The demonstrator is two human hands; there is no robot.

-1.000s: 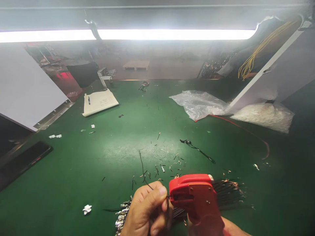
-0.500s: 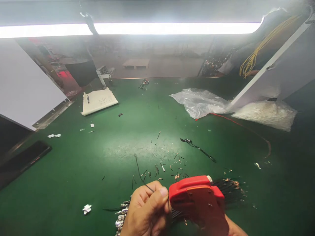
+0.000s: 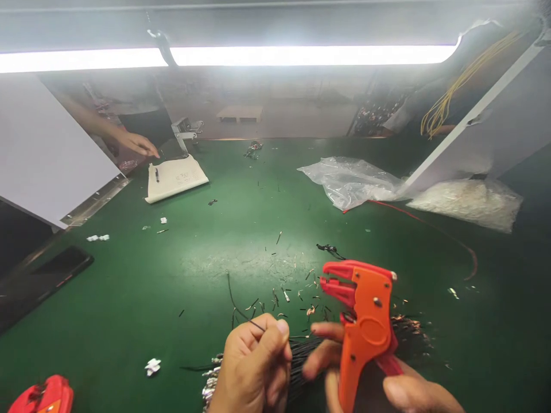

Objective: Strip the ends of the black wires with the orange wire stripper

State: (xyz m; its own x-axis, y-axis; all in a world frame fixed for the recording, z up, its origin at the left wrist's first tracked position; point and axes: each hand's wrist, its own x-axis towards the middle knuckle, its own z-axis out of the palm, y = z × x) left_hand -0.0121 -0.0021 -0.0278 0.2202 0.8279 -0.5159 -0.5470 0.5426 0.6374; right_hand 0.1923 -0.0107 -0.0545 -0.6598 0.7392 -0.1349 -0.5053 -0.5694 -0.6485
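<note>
Fingers of my left hand (image 3: pixel 253 367), thumb and forefinger, are pinched shut on one thin black insulated wire (image 3: pixel 235 301), which springs up toward 11 o'clock from the grip.

Left to right, as it lies:
- Red plastic tool (image 3: pixel 41 396), partly out of view, at 8 o'clock on the green bench mat (image 3: pixel 129 298).
- Black flat phone-like slab (image 3: pixel 43 278) at 9 o'clock; white board (image 3: pixel 38 155) leaning above it.
- Another person's hand (image 3: pixel 138 143) at 10 o'clock, reaching near a cream plastic cover plate (image 3: pixel 174 178).
- Bundle of thin black wires with bright metal terminals (image 3: pixel 215 378) under my left hand, running right beneath both hands.
- Scattered black insulation offcuts (image 3: pixel 279 289) at 12 o'clock from my hands.
- My right hand (image 3: pixel 387 384) is closed round the handles of the orange plastic wire stripper (image 3: pixel 364 321); the stripper's jaws stand open, pointing toward 10 o'clock, just apart from the wire end.
- Crumpled clear plastic bag (image 3: pixel 348 180) at 1 o'clock; clear bag of small white parts (image 3: pixel 467 201) at 2 o'clock; a thin red wire (image 3: pixel 430 226) between them.

Handling, by my judgement: the single wire is very light, limp and slippery, and kinks easily. Best held close behind its free end, so the short stub stays stiff.
</note>
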